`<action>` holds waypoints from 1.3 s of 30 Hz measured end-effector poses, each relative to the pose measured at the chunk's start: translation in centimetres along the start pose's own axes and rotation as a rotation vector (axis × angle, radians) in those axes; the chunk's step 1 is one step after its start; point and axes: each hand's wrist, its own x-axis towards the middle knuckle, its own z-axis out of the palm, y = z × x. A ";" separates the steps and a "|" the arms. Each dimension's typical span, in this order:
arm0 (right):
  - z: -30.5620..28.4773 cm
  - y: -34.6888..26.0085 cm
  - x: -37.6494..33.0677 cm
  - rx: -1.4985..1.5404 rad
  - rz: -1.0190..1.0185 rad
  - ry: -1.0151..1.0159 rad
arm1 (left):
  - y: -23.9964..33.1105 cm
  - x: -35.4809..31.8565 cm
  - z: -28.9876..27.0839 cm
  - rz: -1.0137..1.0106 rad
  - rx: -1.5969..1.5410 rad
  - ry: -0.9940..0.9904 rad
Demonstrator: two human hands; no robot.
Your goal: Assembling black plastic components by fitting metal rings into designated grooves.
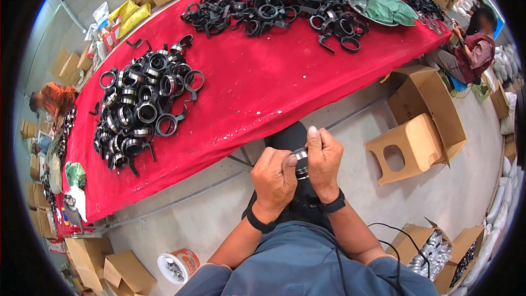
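Over my lap, both hands grip one black ring with a shiny metal band (301, 163). My left hand (274, 178) wraps its left side, thumb pressed against the rim. On the opposite side my right hand (324, 159) holds it, thumb pointing up. Much of the ring is hidden by my fingers. In front, on the red-covered table (241, 82), lies a heap of black rings with handles and silver bands (143, 104). Farther back spreads a larger pile of black handled rings (263, 8).
A metal tray (359, 4) with a green cloth (390, 8) sits at the table's far right. To my right stand a tan stool (408, 145) and an open carton (430, 98). A white bucket (170, 268) is at lower left. People sit at right (468, 52) and far left (57, 98).
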 end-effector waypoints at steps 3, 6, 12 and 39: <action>0.6 -0.4 0.1 0.027 0.050 0.005 | 0.0 0.3 0.2 -0.033 0.020 0.035; 0.8 -0.3 0.0 0.002 0.063 0.039 | -0.4 0.5 0.4 0.010 0.068 0.069; 1.1 0.0 0.2 0.018 0.063 0.032 | -1.4 0.6 0.6 0.152 0.138 0.106; -5.4 8.4 -0.6 0.329 0.417 -0.137 | -8.1 18.3 -24.7 -0.113 0.596 0.159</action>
